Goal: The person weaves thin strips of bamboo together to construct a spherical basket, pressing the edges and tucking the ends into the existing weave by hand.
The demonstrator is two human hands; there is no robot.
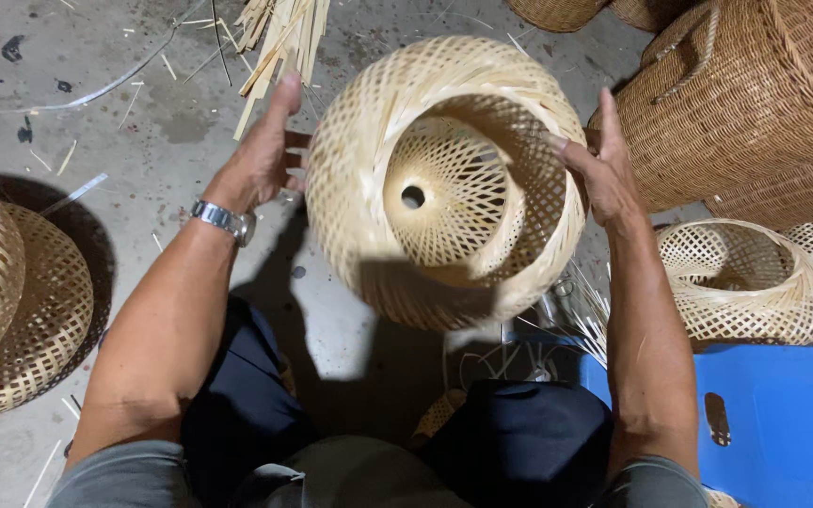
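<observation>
Both hands, left hand and right hand, are pressing spread fingers against a woven bamboo shade, holding it above the floor. It looks light, springy, crushable; the rim seems the firmest place to hold.

A single view is given, taken from a camera worn on the head and pointed steeply down toward the concrete floor. The scene is seen from close range, with the woven lampshade held near the middle of the frame, its open mouth turned up toward the lens. Below the lampshade the wearer's knees and forearms are caught; right of it a blue stool is cut by the edge.
</observation>
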